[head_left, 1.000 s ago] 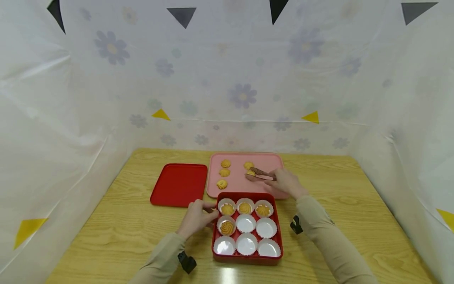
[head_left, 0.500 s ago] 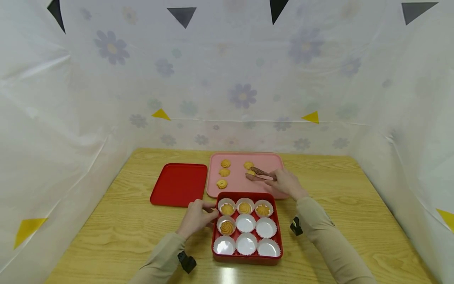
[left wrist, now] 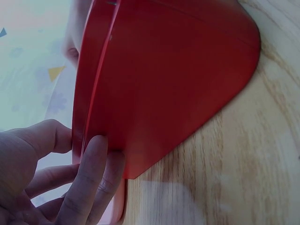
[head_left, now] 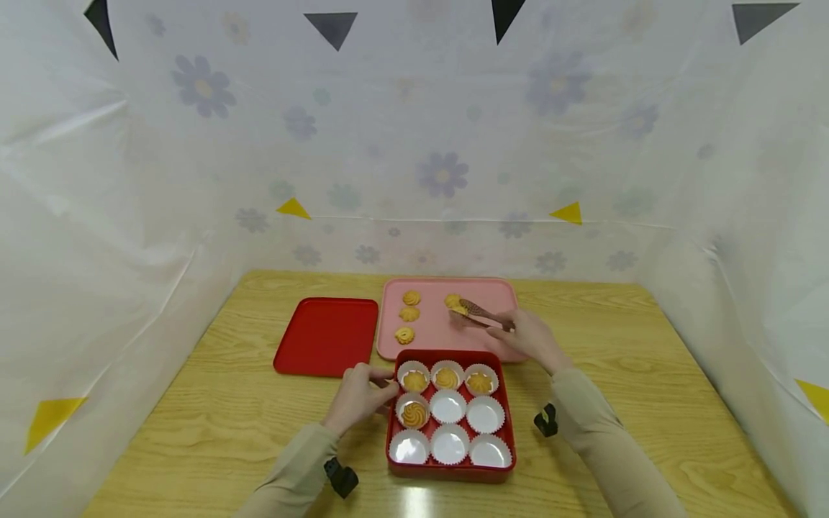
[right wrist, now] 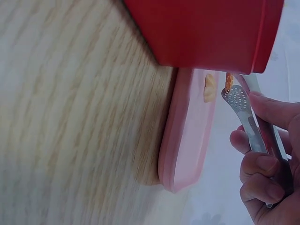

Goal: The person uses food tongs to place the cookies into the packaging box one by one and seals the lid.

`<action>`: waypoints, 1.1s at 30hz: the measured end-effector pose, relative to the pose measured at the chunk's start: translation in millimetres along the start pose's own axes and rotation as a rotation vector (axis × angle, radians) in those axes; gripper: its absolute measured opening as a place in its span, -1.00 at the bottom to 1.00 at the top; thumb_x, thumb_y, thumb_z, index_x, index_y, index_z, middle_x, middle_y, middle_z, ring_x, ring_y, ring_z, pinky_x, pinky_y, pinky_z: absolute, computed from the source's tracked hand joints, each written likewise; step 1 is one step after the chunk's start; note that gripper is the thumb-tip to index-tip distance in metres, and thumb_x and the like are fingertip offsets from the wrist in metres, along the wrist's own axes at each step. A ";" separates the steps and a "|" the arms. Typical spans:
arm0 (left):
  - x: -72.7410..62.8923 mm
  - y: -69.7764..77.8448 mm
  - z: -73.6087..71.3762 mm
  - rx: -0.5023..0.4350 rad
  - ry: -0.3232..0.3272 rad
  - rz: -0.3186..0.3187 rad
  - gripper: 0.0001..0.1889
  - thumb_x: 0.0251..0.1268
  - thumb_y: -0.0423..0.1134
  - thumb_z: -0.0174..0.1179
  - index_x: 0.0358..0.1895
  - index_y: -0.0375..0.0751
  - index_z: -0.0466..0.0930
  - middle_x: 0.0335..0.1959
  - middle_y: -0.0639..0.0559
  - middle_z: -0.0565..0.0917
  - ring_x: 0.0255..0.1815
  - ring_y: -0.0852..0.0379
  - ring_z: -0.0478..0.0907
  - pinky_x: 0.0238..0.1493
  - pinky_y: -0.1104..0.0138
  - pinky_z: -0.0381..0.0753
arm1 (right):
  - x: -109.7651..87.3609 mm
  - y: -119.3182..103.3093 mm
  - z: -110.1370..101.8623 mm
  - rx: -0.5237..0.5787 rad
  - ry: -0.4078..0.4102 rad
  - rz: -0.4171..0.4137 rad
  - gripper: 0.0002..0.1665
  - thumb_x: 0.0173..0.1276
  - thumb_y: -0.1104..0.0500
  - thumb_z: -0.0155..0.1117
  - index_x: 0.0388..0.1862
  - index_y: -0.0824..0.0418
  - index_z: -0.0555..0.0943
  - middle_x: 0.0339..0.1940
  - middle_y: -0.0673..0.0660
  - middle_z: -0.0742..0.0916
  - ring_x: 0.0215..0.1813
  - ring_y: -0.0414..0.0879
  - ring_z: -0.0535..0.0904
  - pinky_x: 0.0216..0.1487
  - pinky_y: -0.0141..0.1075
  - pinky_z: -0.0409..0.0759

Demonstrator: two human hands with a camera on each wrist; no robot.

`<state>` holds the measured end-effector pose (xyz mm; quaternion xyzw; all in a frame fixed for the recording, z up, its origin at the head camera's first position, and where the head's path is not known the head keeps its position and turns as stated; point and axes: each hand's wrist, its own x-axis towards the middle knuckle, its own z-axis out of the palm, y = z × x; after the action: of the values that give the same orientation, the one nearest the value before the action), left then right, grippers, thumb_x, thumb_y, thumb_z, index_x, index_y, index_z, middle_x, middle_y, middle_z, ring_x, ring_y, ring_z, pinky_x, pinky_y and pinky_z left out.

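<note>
My right hand [head_left: 534,339] grips metal tongs [right wrist: 255,133] with perforated ends over the pink tray [head_left: 432,342]. Between the tong ends is a piped cookie [right wrist: 229,82], slightly off the tray. Several other cookies [head_left: 409,314] lie on the tray. At the near side stands a red square box [head_left: 453,472] with rows of white paper cups [head_left: 447,406]. The back row and the middle row's left cup each hold a cookie [head_left: 414,415]; the others are bare. My left hand [head_left: 359,396] rests its thumb and extended fingers against the box's left wall and rim.
A shallow red lid or tray [head_left: 327,337] lies at the back left, beside the pink tray. The wooden table [head_left: 622,360] extends to both sides. A white flowered sheet [head_left: 440,129] encloses the back and sides.
The right hand and tongs have shifted slightly back and to the right, lifting the cookie a little. The left hand and the box have stayed in place.
</note>
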<state>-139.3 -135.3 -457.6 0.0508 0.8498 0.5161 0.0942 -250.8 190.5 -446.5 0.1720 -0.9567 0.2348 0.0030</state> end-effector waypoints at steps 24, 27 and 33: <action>0.0 -2.8 -0.3 0.000 0.009 -0.005 -0.62 0.26 -0.32 0.27 0.11 -0.45 0.67 -0.28 -0.24 0.80 -0.54 0.06 0.76 -0.45 0.25 0.74 | -70.6 1.5 -17.0 0.209 0.056 -0.242 -0.94 0.32 0.13 0.41 -0.24 0.05 0.73 -0.55 -0.13 0.55 -0.57 -0.33 0.23 -0.57 -0.47 0.26; 0.0 -2.8 -0.4 -0.001 0.010 -0.006 -0.61 0.26 -0.33 0.27 0.12 -0.46 0.66 -0.28 -0.24 0.80 -0.54 0.06 0.76 -0.45 0.24 0.74 | -79.1 0.2 -17.6 0.204 0.041 -0.260 -0.92 0.34 0.13 0.39 -0.19 0.01 0.73 -0.52 -0.17 0.57 -0.57 -0.35 0.24 -0.56 -0.48 0.27; -0.3 -3.0 0.0 -0.012 0.010 -0.017 -0.61 0.27 -0.33 0.27 0.12 -0.46 0.65 -0.28 -0.24 0.79 -0.53 0.05 0.76 -0.44 0.23 0.74 | -90.5 -5.2 -16.4 0.211 0.018 -0.281 -0.88 0.36 0.09 0.38 -0.14 -0.01 0.72 -0.50 -0.18 0.56 -0.56 -0.38 0.23 -0.56 -0.49 0.28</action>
<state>-139.0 -136.8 -460.3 0.0404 0.8477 0.5204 0.0946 -165.2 223.3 -437.4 0.3013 -0.8932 0.3327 0.0265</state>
